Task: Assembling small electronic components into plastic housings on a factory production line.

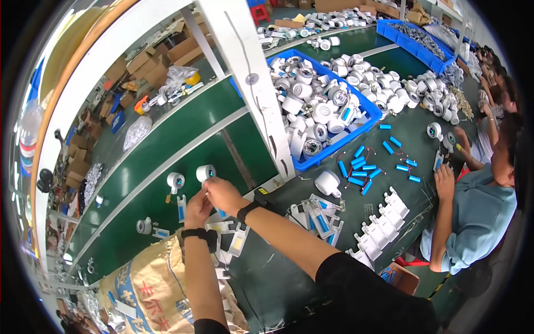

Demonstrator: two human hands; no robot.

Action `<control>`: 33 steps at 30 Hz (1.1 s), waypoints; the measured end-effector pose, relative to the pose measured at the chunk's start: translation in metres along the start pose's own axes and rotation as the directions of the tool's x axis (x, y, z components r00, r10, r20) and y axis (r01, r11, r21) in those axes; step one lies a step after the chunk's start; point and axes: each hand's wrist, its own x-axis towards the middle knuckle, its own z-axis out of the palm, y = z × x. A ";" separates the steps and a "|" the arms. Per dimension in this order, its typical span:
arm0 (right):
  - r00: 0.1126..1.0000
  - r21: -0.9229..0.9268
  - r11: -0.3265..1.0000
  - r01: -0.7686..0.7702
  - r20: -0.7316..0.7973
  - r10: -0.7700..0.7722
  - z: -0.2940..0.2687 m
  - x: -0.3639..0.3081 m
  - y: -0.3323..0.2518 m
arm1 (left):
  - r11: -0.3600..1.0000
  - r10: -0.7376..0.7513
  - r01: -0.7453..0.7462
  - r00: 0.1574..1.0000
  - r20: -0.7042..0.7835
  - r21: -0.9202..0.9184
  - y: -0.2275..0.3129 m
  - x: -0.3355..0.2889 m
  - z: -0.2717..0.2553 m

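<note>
The left hand (198,211) and right hand (223,196) meet above the near edge of the green conveyor belt (167,150). The right fingers are closed on a white round-headed unit (205,172), whose head projects beyond the fingertips. The left fingers are curled against the right hand; their contact with the unit is hidden, so whether they grip it cannot be told. A black band (248,211) encircles the right wrist, and a black watch-like band (203,237) the left.

Two similar units lie on the belt to the left: a nearer unit (176,180) and a farther unit (144,225), each beside an elongated white handle part with a blue insert.

Right of the hands, the dark green bench (267,278) carries white open housings (320,217) with blue inserts, a single white head (327,183), loose blue cylindrical cells (342,168) with thin leads, and a slanting row of white shells (384,225). Behind the cells, a blue crate (340,145) is heaped with white heads. A brown printed sack (147,284) stands at lower left. At right, a co-worker's hand (444,181) rests near the bench edge.
</note>
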 end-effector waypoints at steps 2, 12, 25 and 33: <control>1.000 -0.016 1.000 -0.001 0.005 0.002 0.004 -0.002 0.000 | 1.000 -0.022 0.022 1.000 0.014 0.008 0.001 0.000 -0.002; 0.998 -0.066 0.997 -0.031 -0.056 0.028 0.016 -0.009 -0.012 | 0.994 -0.057 0.062 0.997 -0.052 0.088 0.013 -0.010 -0.006; 0.999 -0.042 0.998 -0.053 0.004 0.053 0.022 0.000 -0.013 | 0.993 -0.074 0.076 0.997 -0.023 0.094 0.023 -0.010 -0.019; 0.995 -0.070 0.993 -0.094 0.024 0.095 0.010 -0.006 -0.021 | 1.000 -0.018 0.019 0.998 -0.066 0.020 0.020 -0.005 -0.008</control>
